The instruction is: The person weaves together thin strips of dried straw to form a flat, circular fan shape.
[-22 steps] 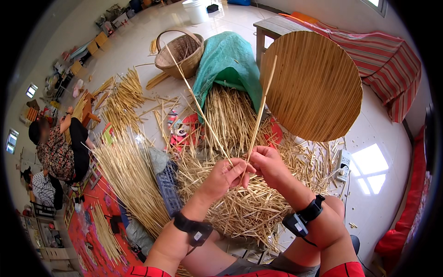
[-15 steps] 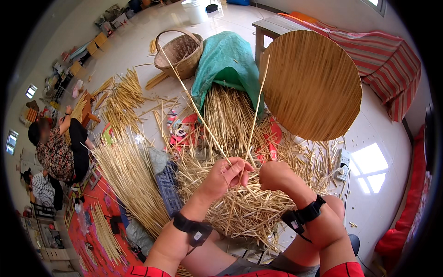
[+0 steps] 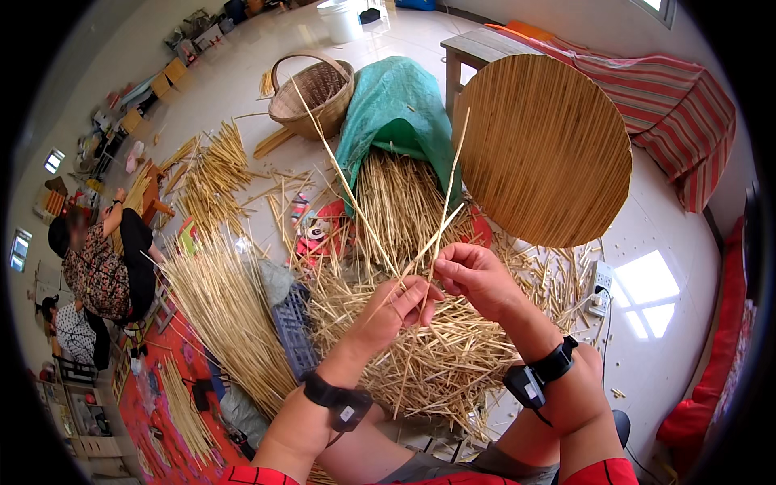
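Note:
Above a heap of short cut straw pieces, my left hand is closed on several thin straw stalks. One long stalk slants up to the left from it, and another stands up to the right. A shorter, paler piece of stalk crosses between them, angled up to the right. My right hand is beside the left one, thumb and forefinger pinched at the right-hand stalk. Whether they grip that stalk or the paler piece's side is hard to separate.
A green sack spills straw ahead, beside a wicker basket. A large round slatted board leans on a wooden bench. Long stalks lie on a blue crate. A power strip sits right; people sit far left.
My right hand has turned and opened out of a fist-like pose, moving up and left to pinch at the stalks. A short pale stalk now crosses the others. My left hand stays nearly still.

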{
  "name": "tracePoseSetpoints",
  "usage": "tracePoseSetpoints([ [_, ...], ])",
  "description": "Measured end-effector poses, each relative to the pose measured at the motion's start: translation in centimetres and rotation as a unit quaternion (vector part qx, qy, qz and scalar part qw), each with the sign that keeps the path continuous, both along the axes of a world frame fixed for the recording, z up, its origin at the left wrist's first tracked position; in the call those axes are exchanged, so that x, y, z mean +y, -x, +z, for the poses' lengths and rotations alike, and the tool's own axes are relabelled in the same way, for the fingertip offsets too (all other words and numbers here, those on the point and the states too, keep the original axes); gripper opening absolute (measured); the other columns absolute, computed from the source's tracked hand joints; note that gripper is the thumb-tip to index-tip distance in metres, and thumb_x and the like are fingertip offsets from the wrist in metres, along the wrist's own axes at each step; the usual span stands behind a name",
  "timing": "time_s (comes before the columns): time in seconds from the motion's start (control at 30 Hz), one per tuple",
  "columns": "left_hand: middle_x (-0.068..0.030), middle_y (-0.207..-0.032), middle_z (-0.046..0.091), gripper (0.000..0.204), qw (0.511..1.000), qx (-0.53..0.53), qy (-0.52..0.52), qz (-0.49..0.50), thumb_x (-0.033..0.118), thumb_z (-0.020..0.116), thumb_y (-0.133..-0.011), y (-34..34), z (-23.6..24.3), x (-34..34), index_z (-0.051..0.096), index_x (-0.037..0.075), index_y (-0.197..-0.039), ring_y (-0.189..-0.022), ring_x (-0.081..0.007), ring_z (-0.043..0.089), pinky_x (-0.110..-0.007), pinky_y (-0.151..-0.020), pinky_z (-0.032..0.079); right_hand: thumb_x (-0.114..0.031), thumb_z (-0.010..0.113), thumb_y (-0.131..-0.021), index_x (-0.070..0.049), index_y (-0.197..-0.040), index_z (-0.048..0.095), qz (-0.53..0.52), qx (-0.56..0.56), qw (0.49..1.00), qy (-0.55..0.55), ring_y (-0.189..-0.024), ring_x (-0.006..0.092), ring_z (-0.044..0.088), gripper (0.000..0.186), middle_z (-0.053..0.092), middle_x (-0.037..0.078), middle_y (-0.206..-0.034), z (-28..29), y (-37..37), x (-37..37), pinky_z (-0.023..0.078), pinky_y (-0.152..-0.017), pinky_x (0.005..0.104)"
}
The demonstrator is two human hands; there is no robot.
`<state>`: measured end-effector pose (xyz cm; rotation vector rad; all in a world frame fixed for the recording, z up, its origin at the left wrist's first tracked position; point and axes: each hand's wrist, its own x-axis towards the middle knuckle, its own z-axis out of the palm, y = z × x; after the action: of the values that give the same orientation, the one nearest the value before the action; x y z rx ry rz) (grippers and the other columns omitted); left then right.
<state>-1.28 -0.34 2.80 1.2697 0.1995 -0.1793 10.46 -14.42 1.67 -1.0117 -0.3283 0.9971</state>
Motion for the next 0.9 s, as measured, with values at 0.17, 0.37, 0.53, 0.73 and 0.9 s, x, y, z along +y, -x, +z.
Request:
tracePoseSetpoints([
  [0.17,-0.0008,-0.063,0.053,0.032,0.998,-0.025,-0.012,0.059,0.031,0.042,-0.095,-0.4,-0.6,-0.3,0.058,0.004,-0.089,-0.049,-0.0031,0.037,-0.016,-0.045,0.027,-0.014,0.058,-0.085,-0.002,-0.080,0.057,-0.004,-0.227,0.968,0.105,-0.058,0.0062,0.047,0.013,0.053,-0.004,-0.068,-1.4,0.1,-0.1,0.038,-0.053,0.0203],
  [0.37,-0.0002,-0.061,0.052,0.028,0.996,-0.039,-0.019,0.076,0.027,0.045,-0.095,-0.2,-0.6,0.5,0.058,0.004,-0.087,-0.049,-0.0028,0.038,-0.015,-0.044,0.028,-0.025,0.061,-0.073,-0.005,-0.080,0.065,0.315,-0.536,0.657,0.425,-0.070,0.0336,0.060,0.021,0.063,0.014,-0.073,-1.4,0.8,-1.1,0.048,-0.063,0.0413],
  [0.53,0.0007,-0.061,0.053,0.025,0.999,-0.030,-0.025,0.036,0.025,0.047,-0.094,-0.2,-0.8,0.4,0.058,0.004,-0.086,-0.049,-0.0026,0.039,-0.015,-0.045,0.029,-0.022,0.060,-0.080,-0.002,-0.085,0.065,0.137,-0.484,0.776,0.379,-0.063,0.0194,0.058,0.021,0.060,0.009,-0.067,-1.3,0.2,-0.7,0.046,-0.058,0.0333],
  [0.73,0.0006,-0.063,0.055,0.022,0.997,0.007,-0.071,-0.004,0.022,0.050,-0.093,-0.3,-1.2,-0.1,0.059,0.002,-0.089,-0.052,-0.0025,0.042,-0.015,-0.048,0.031,-0.019,0.055,-0.090,-0.003,-0.092,0.059,-0.151,-0.113,0.982,0.013,-0.057,0.0032,0.046,0.017,0.054,-0.003,-0.068,0.6,-1.5,-0.1,0.035,-0.050,0.0172],
  [0.9,0.0009,-0.068,0.057,0.023,0.992,0.029,-0.093,0.077,0.021,0.053,-0.091,-0.4,-2.4,-0.1,0.061,0.000,-0.098,-0.056,-0.0025,0.044,-0.016,-0.051,0.033,-0.018,0.059,-0.088,-0.005,-0.082,0.059,-0.063,-0.143,0.985,0.073,-0.057,0.0011,0.043,0.014,0.050,-0.006,-0.065,1.1,-1.0,-0.4,0.034,-0.050,0.0165],
])
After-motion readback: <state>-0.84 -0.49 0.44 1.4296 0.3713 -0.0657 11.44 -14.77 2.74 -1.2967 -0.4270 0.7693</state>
